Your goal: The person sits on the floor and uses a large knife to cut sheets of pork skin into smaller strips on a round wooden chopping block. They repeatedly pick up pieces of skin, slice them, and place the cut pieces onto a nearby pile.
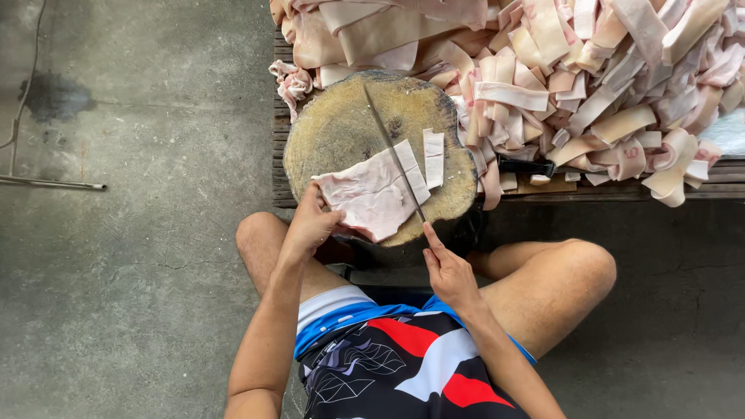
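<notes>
Sitting low on a concrete floor (132, 233), one person works at one round wooden chopping block (341, 128) that stands between the two bare knees. On the block lies one wide, flat sheet of pale pink pork skin (369, 194), and one narrow strip (433, 157), already cut off, lies just beside it on the right, apart from the sheet.

The left hand (310, 225) presses on the near left corner of the sheet; the fingers are bent and spread over the edge, and the thumb lies on top, so the hand pins the sheet rather than lifts it. The right hand (448, 271) is closed around the handle of one long thin knife (394, 154), with the index finger stretched forward along the handle. The handle itself is hidden inside the fist. The blade runs across the right part of the sheet, from the near edge of the block to its far side, and it seems to rest on the skin (I cannot tell if it already cuts in).

Behind the block, one low bench of wooden slats (698, 177) carries a big heap of cut strips (605, 77), too many to count. One second knife with a dark handle (526, 165) lies at the near edge of this heap.
</notes>
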